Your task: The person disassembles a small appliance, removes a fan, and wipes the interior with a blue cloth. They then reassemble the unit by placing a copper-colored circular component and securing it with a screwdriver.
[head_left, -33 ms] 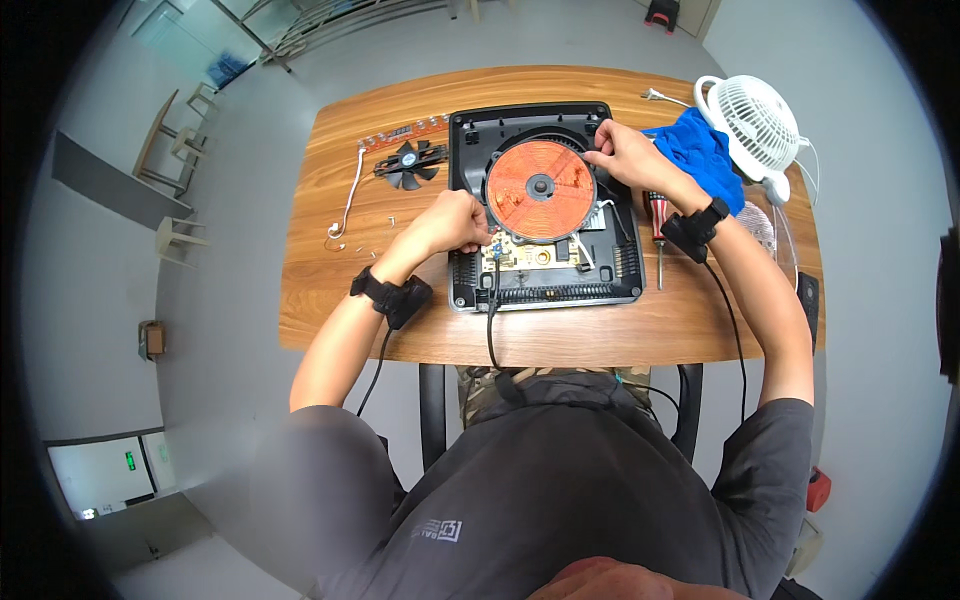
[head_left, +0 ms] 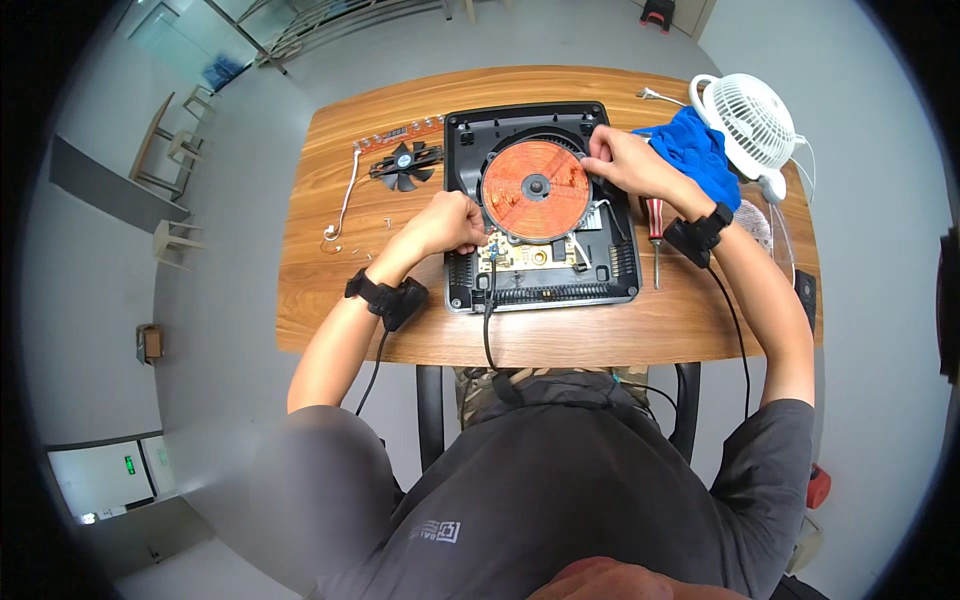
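Observation:
An induction cooker's open black housing (head_left: pixel 470 125) lies on the table before me. Its round copper coil (head_left: pixel 540 205) sits in the middle, over a pale circuit board (head_left: pixel 525 258) with a black cable at its left part. My left hand (head_left: pixel 455 224) is closed, its fingertips at the coil's lower left edge beside the board; what they pinch is hidden. At the coil's upper right rim, my right hand (head_left: pixel 625 160) is closed with thumb and fingers against the edge. A red-handled screwdriver (head_left: pixel 655 230) lies right of the housing.
Left of the housing are a black fan (head_left: pixel 405 167), an orange strip board (head_left: pixel 400 134) with a white cable, and several small screws (head_left: pixel 388 222). A blue cloth (head_left: pixel 695 150) and a white desk fan (head_left: pixel 750 120) are at the right. The wooden table's (head_left: pixel 400 340) front edge is close to me.

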### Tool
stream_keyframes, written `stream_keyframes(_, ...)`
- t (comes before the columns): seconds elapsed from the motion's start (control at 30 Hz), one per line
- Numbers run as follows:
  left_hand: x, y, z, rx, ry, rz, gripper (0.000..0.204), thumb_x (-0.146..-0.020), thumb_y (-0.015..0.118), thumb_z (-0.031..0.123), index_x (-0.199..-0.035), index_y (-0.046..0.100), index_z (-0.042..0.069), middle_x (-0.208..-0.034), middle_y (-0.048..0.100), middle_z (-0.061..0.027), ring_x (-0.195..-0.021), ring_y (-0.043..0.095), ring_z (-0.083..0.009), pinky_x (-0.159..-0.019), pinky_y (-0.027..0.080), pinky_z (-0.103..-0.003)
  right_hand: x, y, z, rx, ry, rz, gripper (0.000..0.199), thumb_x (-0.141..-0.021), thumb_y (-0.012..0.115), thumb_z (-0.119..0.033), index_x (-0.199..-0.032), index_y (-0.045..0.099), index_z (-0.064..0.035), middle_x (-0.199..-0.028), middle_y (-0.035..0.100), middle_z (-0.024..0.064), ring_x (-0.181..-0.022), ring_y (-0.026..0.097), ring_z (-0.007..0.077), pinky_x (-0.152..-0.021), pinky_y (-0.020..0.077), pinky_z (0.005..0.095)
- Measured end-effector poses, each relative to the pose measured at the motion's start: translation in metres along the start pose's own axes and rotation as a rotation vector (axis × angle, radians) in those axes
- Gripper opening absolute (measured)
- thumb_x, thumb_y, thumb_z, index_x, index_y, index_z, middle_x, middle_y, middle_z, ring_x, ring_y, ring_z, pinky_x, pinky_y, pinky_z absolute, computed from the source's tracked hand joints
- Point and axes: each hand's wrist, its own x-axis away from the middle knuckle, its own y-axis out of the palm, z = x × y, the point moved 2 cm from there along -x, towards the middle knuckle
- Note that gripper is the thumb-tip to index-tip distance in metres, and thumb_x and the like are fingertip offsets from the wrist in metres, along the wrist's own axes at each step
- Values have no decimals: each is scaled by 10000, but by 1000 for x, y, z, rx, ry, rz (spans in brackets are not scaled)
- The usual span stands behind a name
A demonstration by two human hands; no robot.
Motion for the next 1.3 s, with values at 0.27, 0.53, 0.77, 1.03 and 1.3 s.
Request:
stream_keyframes(0.27,-11,13,-4,22,87,4,130,-838,797,88,-821,728,-21,-707,715,-51,-641,686,-87,-603,561,-244,29,3,-8,-12,-119,-288,302,-949,681,-280,-923,668,21,-717,599,93,-668,554,183,-659,481,348)
stream_keyframes(0.53,0,12,-8,131,214,72,141,-848,784,104,-811,724,-17,-643,688,-62,-580,661,-98,-564,520,-268,40,1,-16,-87,-105,-499,347,-922,724,-327,-842,646,1,-690,564,42,-658,537,153,-619,449,333)
stream_keyframes(0.77,-1,23,-11,8,343,194,158,-855,758,121,-868,713,-30,-719,696,-155,-652,698,-224,-631,534,-339,62,7,-36,241,-193,-626,419,-824,780,-470,-806,746,-52,-689,689,110,-679,672,296,-632,504,407)
stream_keyframes(1.03,4,23,-14,-42,430,223,179,-885,731,138,-925,700,-33,-790,691,-201,-726,702,-298,-681,544,-370,65,26,-43,395,-389,-612,503,-800,797,-485,-648,587,-55,-605,604,91,-623,621,330,-581,458,414)
stream_keyframes(1.3,8,22,-16,29,422,251,179,-888,719,129,-905,689,-47,-769,679,-167,-709,687,-232,-687,553,-342,71,36,-51,244,-363,-511,370,-848,761,-295,-717,531,-37,-699,606,139,-685,625,363,-604,461,452)
